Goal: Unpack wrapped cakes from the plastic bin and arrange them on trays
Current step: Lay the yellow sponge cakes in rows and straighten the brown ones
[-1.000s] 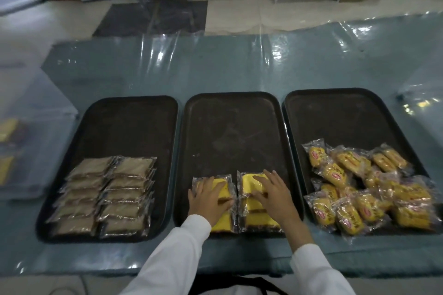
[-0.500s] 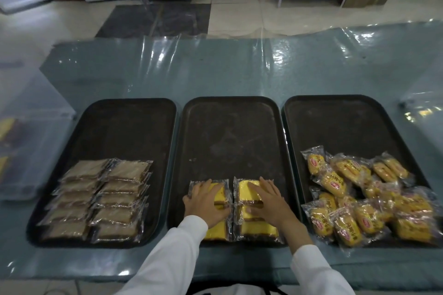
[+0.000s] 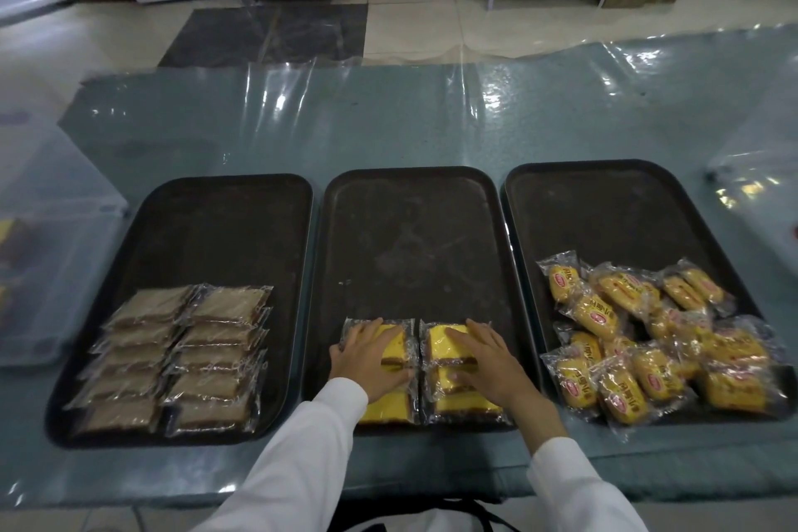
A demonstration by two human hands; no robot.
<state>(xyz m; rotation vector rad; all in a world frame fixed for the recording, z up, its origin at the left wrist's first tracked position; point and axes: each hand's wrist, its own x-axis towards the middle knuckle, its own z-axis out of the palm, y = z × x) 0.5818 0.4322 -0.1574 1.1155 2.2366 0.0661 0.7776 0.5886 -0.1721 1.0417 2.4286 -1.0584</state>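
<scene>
Three dark trays lie side by side on the table. On the near end of the middle tray [image 3: 414, 229] sit two columns of wrapped yellow cakes [image 3: 444, 341]. My left hand [image 3: 367, 356] rests flat on the left column, fingers straight. My right hand [image 3: 488, 359] lies flat on the right column, fingers spread. The left tray [image 3: 216, 229] holds two neat columns of wrapped brown cakes [image 3: 181, 354]. A loose pile of wrapped yellow oval cakes [image 3: 660, 341] covers the near half of the right tray [image 3: 626, 207].
A clear plastic bin [image 3: 47, 272] stands at the left table edge with yellow pieces showing through its wall. Another clear container [image 3: 760, 194] sits at the far right. Shiny plastic sheeting [image 3: 388, 112] covers the teal table beyond the trays.
Both hands stay on the yellow cakes, shifting only slightly. The view has tipped a little, so the trays sit lower in the frame.
</scene>
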